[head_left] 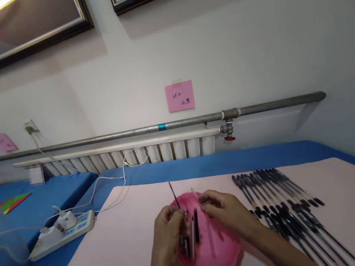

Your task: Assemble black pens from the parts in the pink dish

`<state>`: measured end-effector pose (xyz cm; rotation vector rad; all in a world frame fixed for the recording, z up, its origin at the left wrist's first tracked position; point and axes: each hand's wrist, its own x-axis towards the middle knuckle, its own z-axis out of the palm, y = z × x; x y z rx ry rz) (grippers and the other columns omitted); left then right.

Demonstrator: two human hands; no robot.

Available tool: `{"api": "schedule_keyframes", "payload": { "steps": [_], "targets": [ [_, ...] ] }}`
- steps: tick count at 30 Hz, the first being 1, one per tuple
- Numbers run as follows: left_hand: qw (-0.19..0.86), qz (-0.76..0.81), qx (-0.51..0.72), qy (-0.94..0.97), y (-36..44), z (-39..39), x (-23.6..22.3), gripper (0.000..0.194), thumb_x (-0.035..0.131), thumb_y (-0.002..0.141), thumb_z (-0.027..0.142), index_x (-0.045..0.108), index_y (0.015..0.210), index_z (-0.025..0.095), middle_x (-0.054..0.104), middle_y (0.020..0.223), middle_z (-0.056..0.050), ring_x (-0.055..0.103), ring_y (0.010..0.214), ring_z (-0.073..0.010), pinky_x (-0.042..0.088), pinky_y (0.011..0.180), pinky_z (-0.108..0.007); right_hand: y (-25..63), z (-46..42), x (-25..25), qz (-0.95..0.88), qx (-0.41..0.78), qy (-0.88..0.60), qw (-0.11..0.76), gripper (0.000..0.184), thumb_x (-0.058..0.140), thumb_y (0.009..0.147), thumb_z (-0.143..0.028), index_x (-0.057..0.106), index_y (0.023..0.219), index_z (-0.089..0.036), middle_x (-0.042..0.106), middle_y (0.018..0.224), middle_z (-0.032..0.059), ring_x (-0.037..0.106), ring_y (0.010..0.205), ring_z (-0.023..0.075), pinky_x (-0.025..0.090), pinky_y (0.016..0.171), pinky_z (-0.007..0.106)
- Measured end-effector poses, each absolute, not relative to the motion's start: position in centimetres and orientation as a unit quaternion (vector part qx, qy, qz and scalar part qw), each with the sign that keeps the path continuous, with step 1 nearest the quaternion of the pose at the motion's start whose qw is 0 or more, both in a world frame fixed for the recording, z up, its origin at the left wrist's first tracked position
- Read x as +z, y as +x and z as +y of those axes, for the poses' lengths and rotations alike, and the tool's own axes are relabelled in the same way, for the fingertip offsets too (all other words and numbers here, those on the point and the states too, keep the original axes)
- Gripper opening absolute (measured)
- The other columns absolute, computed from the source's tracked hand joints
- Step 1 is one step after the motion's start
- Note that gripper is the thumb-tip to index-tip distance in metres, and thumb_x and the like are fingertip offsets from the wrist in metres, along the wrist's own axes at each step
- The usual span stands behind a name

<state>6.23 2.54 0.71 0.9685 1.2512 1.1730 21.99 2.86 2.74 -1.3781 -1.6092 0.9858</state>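
My left hand (pixel 170 229) is closed on a thin dark pen refill (pixel 174 194), which points up and away from the fingers. My right hand (pixel 226 211) pinches a clear pen barrel (pixel 195 194), tilted over the plate. Both hands are above a pink plate (pixel 218 263) with a wavy rim. Inside the plate, black pen parts (pixel 196 226) and a few pale and dark pieces lie beside my left fingers, which partly hide them.
Several black pens and refills (pixel 274 189) lie in two rows on the pink sheet (pixel 115 250) at right. A power strip (pixel 62 236) with chargers and white cables sits at left on the blue table cover (pixel 203 165). A radiator (pixel 167 150) runs behind.
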Motion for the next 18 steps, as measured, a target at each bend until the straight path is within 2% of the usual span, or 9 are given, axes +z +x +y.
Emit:
{"api": "schedule_keyframes", "payload": {
  "steps": [2,6,18],
  "targets": [
    [0.617,0.457,0.564,0.302,5.6,2.9,1.2,0.009,0.062,0.066,0.019,0.053,0.069,0.017,0.061,0.058,0.000,0.057,0.051,-0.0117,0.046,0.052,-0.023,21.5,2.4,3.0,-0.642,0.421,-0.511,0.385,0.015,0.050,0.070,-0.021,0.063,0.078,-0.018,0.064,0.071,0.0001,0.056,0.068,0.0153,0.043,0.064,0.025],
    [0.619,0.387,0.656,0.192,4.8,3.3,1.7,0.017,0.066,0.063,0.009,0.053,0.073,0.015,0.066,0.067,-0.004,0.065,0.064,-0.0147,0.053,0.062,-0.027,20.3,1.8,2.7,-0.682,0.441,-0.474,0.341,0.011,0.050,0.069,-0.019,0.061,0.071,-0.019,0.059,0.064,-0.0020,0.052,0.062,0.0141,0.039,0.057,0.024],
    [0.637,0.369,0.648,0.197,5.4,3.1,1.4,0.021,0.070,0.063,0.012,0.053,0.074,0.014,0.068,0.072,-0.006,0.067,0.067,-0.0172,0.054,0.058,-0.025,20.0,2.0,1.6,-0.714,0.407,-0.470,0.322,0.013,0.047,0.067,-0.012,0.058,0.068,-0.018,0.055,0.061,-0.0029,0.047,0.057,0.0115,0.035,0.053,0.021]
  ]
}}
